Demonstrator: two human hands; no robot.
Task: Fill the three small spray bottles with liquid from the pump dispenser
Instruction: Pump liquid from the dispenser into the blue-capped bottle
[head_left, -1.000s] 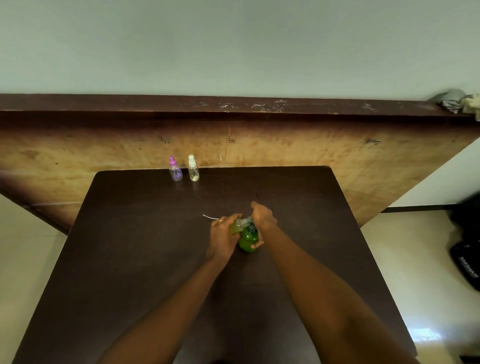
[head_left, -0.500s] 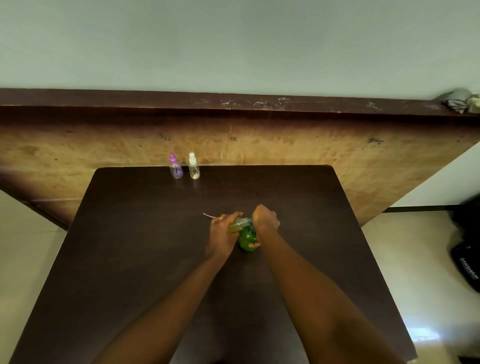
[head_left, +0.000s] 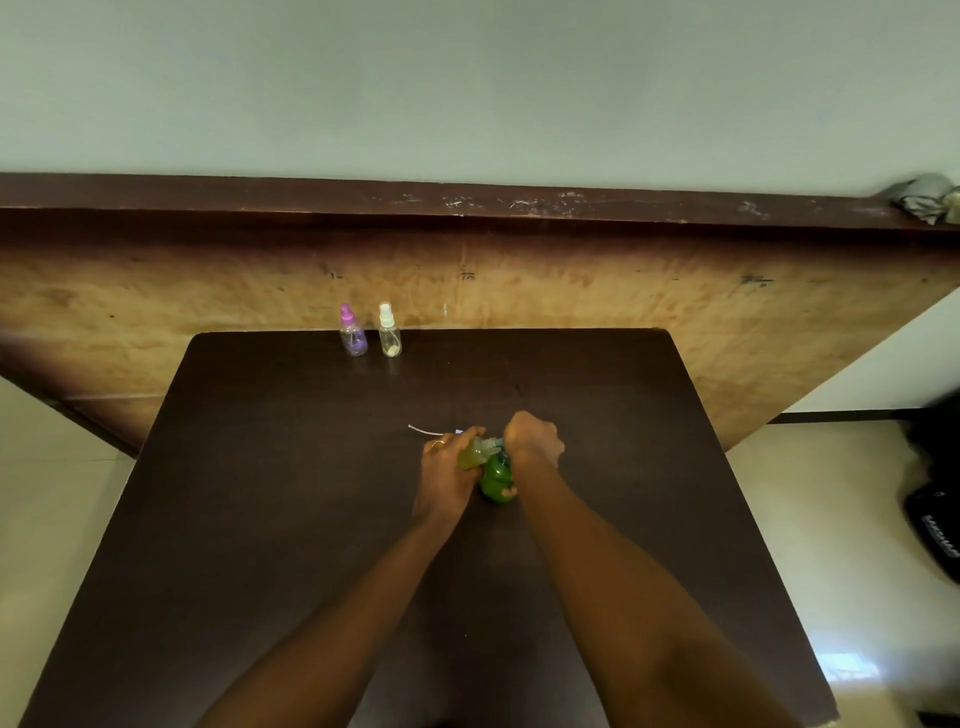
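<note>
While both forearms reach in over the near half of the tabletop (head_left: 260, 519), the work sits at its middle, at the green pump dispenser (head_left: 497, 475).

- Right hand (head_left: 532, 439): on top of the pump dispenser, grip curled over the pump head, with what looks like the thumb showing low on the green body. Reads as a pumping hold.
- Left hand (head_left: 447, 467): just left of the dispenser, grip closed round a small spray bottle (head_left: 471, 454), uncapped, held up to the spout. The bottle looks yellow-green, so liquid is probably going in. Fill level not readable.
- Thin white tube (head_left: 423, 430): lying on the tabletop just beyond and left of the dispenser, apart from both hands. Likely the dip tube of this bottle's removed spray head; a bluish bit shows at its right end.
- Purple-capped bottle (head_left: 353, 332) and white-capped bottle (head_left: 388, 332): upright, side by side, well beyond and left of the dispenser at the far edge, caps on. Contents too small to judge.
- Wooden panel (head_left: 571, 301): behind the far edge.

Status, judged: filling of one bottle under way, with recapping to follow. The two far bottles are either finished or untouched; cannot tell which.
</note>
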